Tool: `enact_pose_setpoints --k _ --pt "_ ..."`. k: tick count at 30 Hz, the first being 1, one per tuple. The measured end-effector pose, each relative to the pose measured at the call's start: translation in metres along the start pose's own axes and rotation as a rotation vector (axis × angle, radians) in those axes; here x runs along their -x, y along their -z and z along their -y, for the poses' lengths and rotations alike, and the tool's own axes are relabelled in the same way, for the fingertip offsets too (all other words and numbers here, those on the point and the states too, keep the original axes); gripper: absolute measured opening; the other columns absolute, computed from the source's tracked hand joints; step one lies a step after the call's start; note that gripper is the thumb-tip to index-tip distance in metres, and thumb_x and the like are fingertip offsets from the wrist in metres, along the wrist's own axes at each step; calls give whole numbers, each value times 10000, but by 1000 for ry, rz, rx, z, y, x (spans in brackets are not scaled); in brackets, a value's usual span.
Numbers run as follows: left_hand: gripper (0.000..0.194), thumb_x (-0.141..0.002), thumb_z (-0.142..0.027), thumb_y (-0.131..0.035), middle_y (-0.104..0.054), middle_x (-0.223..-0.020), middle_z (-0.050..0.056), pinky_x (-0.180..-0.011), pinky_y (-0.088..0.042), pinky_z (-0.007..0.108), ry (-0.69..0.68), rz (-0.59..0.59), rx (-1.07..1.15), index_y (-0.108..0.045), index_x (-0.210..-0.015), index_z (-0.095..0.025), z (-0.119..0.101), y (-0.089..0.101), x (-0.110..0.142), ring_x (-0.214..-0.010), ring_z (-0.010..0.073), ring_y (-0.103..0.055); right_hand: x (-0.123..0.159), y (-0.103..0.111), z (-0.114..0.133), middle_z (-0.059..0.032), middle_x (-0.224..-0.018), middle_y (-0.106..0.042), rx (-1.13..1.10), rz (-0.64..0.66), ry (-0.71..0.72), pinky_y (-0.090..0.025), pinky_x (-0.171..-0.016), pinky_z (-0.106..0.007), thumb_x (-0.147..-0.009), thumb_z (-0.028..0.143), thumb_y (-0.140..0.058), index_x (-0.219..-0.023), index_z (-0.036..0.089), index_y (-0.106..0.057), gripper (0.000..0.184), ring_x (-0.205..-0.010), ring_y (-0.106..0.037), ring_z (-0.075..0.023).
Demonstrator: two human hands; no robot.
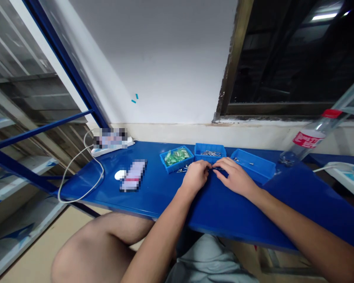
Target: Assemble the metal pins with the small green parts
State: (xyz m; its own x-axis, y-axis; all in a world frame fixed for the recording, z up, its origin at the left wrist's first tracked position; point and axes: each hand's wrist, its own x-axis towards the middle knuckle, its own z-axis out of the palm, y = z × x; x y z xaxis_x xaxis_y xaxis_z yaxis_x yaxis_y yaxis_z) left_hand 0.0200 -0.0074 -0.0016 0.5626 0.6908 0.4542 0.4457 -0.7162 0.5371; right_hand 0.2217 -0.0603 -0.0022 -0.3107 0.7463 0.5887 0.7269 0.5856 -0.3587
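My left hand [197,175] is closed, its fingers curled, and rests low over the blue table [153,200]. Facing it, my right hand [235,175] has thumb and forefinger tips close together in a pinch. Between the two sets of fingertips there is something small and dark that I cannot make out. Just beyond my hands is a blue bin [196,148] of thin metal pins or screws [211,153]. Left of it, another blue bin [172,169] holds green packets [177,156]. A third blue bin [259,171], behind my right hand, contains a few small metal pieces.
Loose metal pieces [181,170] lie beside the left bin. A pixelated flat item [133,175] and a white disc [120,175] are farther left, near a white cable [102,173] and power strip [115,147]. A plastic bottle [308,138] stands at the right.
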Motion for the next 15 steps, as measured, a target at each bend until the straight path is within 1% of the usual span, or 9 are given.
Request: enact_pose_setpoints --k 2,4,8,10,12,15 --pt "339 -768 58 -574 -744 -974 73 -884 -601 319 16 -28 61 -732 -969 -165 -1 0 0 -887 201 -711 1 -6 -1 -94 -1102 -719 -34 20 -28 -552 -956 -507 -993 254 -605 -1131 270 -673 155 -1069 -662 -308" --pt "333 -733 70 -584 -714 -1028 71 -851 -613 300 22 -54 151 -697 -944 -161 -2 0 0 -884 182 -710 1 -10 -2 -91 -1094 -714 -55 31 -54 -567 -917 -478 -966 242 -633 -1126 261 -662 164 -1054 -667 -300" --pt "344 -707 85 -583 -655 -1156 73 -828 -634 278 12 -80 316 -650 -936 -163 -4 -1 0 -907 148 -714 2 -14 -4 -64 -1034 -714 -95 28 -90 -580 -832 -401 -907 193 -660 -1104 251 -656 206 -923 -687 -252" --pt "325 -722 71 -598 -644 -1195 82 -837 -640 290 23 -77 333 -655 -938 -165 -4 -2 1 -947 156 -714 2 -16 -6 -48 -993 -720 -113 29 -108 -578 -799 -375 -891 180 -659 -1079 253 -663 202 -864 -687 -234" --pt "298 -732 51 -614 -644 -1225 95 -835 -641 297 38 -65 317 -669 -928 -167 -4 -2 1 -1014 181 -710 2 -17 -8 -41 -968 -724 -115 42 -112 -575 -789 -366 -889 178 -655 -1041 254 -671 171 -845 -686 -228" --pt "257 -748 25 -629 -681 -1190 98 -899 -628 332 37 -65 253 -682 -903 -172 -6 0 0 -1106 220 -694 1 -17 -9 -44 -933 -712 -101 66 -95 -572 -797 -373 -891 169 -638 -1020 249 -676 156 -854 -684 -234"
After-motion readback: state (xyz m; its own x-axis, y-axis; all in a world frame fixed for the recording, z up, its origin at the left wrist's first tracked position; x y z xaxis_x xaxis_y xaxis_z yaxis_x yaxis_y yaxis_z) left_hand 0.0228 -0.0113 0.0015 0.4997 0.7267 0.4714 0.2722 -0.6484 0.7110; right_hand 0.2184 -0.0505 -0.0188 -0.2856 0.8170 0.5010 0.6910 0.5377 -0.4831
